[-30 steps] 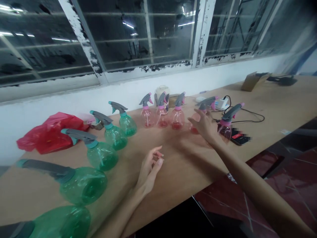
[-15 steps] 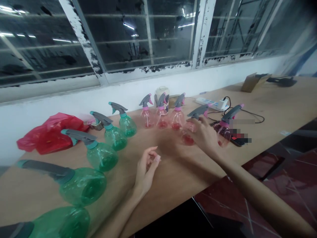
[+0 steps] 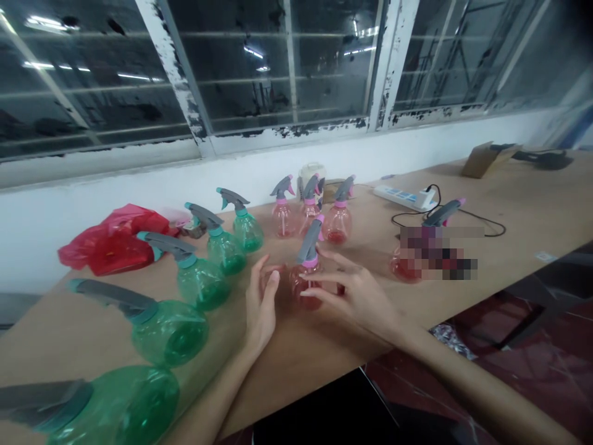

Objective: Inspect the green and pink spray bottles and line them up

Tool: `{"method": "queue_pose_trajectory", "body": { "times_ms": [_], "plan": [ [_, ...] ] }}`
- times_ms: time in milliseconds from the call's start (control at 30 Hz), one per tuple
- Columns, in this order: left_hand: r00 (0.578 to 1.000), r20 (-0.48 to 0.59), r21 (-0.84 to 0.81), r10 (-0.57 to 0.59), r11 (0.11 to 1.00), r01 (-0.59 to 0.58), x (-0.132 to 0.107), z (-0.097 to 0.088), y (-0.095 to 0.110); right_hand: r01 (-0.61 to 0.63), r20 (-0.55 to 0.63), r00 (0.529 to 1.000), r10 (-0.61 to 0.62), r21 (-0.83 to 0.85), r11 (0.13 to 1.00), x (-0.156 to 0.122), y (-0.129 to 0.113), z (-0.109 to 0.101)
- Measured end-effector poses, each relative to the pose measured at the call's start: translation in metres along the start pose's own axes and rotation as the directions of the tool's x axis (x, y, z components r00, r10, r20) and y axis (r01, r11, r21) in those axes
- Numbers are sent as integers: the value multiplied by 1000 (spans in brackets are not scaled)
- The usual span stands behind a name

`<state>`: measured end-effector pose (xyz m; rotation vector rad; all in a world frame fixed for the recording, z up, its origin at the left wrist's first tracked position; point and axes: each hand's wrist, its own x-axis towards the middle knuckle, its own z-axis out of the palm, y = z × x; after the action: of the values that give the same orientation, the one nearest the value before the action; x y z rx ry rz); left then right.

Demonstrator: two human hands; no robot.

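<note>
A pink spray bottle (image 3: 304, 285) with a grey and pink trigger head stands in front of me, a little red liquid inside. My right hand (image 3: 364, 296) grips it from the right, its fingers and thumb reaching across the round body. To the left of that bottle is my left hand (image 3: 262, 303), open and loosely curled with nothing in it; I see a small gap to the bottle. Several green spray bottles (image 3: 201, 281) line the left side. Behind the held bottle are three more pink ones, such as the rear pink spray bottle (image 3: 337, 224). Another pink spray bottle (image 3: 404, 266) is at the right, partly blurred out.
A red plastic bag (image 3: 118, 244) lies at the back left. Against the wall are a pale container (image 3: 311, 175) and a power strip (image 3: 401, 196) with a black cable. A cardboard box (image 3: 486, 161) sits far right. The table's front edge runs below my forearms.
My right hand has brought the pink spray bottle from the right side to the centre, near my left hand. The view has shifted slightly. My left hand stays open.
</note>
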<state>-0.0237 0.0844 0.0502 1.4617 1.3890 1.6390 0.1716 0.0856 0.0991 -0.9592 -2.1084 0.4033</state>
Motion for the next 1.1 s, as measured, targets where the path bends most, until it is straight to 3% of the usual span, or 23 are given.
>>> {"method": "queue_pose_trajectory", "body": {
  "times_ms": [167, 267, 433, 600, 667, 767, 933, 1000, 1100],
  "plan": [
    [997, 1, 74, 71, 995, -71, 1, -1, 2, -164, -161, 971, 174, 77, 983, -22, 19, -5],
    [995, -22, 105, 96, 990, -93, 2, -1, 4, -175, -217, 959, 185, 62, 983, -22, 34, 7],
    [999, -39, 80, -24, 996, 27, 3, -2, 2, -247, 2, 968, 250, 139, 959, -7, 43, 33],
    [987, 66, 142, 146, 978, -154, 2, -5, 2, -218, 72, 975, 208, 178, 960, 8, 35, 47],
    [982, 84, 60, 167, 983, -172, 0, -5, 3, -163, 108, 983, 148, 151, 975, 13, 29, 46],
    [990, 110, -110, 93, 991, -81, -1, -4, 5, -40, 233, 972, 20, 78, 996, 18, 20, 36],
    [990, 132, -302, -49, 949, 88, -4, 4, 8, 132, 459, 878, -136, 41, 990, 22, -1, 12],
    [991, 121, -391, -61, 914, 104, -5, 6, 11, 141, 481, 866, -139, 32, 990, 21, -9, 9],
    [993, 69, -491, -99, 863, 120, -2, 7, 17, 74, 466, 884, -44, -47, 996, 20, -18, 16]
  ]
}}
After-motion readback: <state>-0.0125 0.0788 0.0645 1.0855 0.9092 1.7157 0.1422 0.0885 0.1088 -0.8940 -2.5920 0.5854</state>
